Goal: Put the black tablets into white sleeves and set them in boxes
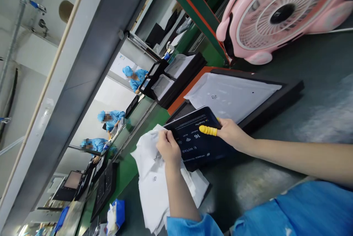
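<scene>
While both hands grip dark tablet [197,138], black tray [286,94] behind holds white bags [228,94].

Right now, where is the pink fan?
In the head view the pink fan stands at the top right on the dark bench, just beyond the black tray of white sheets.
</scene>
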### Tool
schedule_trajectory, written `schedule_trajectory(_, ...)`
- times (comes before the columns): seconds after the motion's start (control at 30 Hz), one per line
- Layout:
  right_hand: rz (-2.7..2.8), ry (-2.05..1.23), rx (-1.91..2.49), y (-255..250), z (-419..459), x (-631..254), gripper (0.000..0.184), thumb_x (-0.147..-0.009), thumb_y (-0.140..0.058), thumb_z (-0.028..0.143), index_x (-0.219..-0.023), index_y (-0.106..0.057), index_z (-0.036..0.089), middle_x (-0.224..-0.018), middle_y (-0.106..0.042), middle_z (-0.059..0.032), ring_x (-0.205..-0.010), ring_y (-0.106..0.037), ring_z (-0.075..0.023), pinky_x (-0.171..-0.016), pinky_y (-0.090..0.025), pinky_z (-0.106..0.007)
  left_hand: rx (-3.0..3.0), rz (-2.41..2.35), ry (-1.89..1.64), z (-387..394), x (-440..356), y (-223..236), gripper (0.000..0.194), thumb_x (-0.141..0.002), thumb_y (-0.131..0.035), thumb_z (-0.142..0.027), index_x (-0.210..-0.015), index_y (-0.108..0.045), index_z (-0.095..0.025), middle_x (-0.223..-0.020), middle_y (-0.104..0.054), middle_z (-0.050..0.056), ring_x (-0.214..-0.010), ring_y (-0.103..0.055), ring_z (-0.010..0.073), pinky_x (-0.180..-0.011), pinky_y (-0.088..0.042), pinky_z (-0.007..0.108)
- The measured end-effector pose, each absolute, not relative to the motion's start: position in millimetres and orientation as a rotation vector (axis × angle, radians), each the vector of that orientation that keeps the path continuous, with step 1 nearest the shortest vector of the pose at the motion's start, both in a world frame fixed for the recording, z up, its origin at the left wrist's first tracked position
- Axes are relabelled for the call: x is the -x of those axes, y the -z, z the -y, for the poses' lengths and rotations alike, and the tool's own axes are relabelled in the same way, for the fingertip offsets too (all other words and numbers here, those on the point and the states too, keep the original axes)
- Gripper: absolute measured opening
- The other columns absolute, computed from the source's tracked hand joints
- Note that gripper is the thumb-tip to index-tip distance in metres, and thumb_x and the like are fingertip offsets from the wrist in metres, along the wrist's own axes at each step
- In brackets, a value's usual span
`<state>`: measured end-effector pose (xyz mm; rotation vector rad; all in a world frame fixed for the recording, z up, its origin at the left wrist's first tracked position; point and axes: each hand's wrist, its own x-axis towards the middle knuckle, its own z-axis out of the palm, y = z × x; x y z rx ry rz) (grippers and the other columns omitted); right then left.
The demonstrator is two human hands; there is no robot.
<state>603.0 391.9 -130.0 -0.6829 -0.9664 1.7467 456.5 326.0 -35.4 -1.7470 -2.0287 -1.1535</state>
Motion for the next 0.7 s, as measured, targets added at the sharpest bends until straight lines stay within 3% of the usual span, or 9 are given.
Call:
schedule_trajectory(0.17, 1.115, -1.648, 0.744, 135.3, -389.1, -599.2, 0.027, -0.05, -0.071, 0.033, -0.072, -0.061, 0.021, -0.074, -0.066, -0.0038, -0.08, -0.061, -0.0293, -0.074, -0.048, -0.041, 1.763, 2.137, 1.18, -333.4, -459.7, 20.8, 0.02, -0.085, -0.039, -0.029, -0.065, -0.037, -0.024, -0.056, -0.042, -0.002, -0.054, -0.041, 0.0153, -0.057, -0.032, 0.028)
schedule_trajectory(0.47, 0.775, -1.864, 0.732, 127.7, -403.3, -601.3, 0.02, -0.052, -0.062, 0.023, -0.072, -0.061, 0.022, -0.069, -0.066, -0.0031, -0.072, -0.061, -0.0258, -0.067, -0.049, -0.038, 1.895, 2.411, 0.901, -292.7, -468.8, 47.8, 0.022, -0.082, -0.041, -0.029, -0.062, -0.035, -0.024, -0.053, -0.039, -0.002, -0.051, -0.038, 0.0158, -0.053, -0.026, 0.028)
schedule_trajectory(0.7, 1.015, -1.661, 0.688, 122.0, -382.5, -588.2, 0.022, -0.05, -0.067, 0.032, -0.066, -0.057, 0.02, -0.067, -0.063, -0.0028, -0.073, -0.058, -0.0257, -0.064, -0.046, -0.036, 2.016, 2.344, 0.98, -312.2, -488.6, 22.2, 0.022, -0.083, -0.041, -0.029, -0.062, -0.037, -0.023, -0.056, -0.041, -0.002, -0.054, -0.04, 0.0159, -0.056, -0.028, 0.03)
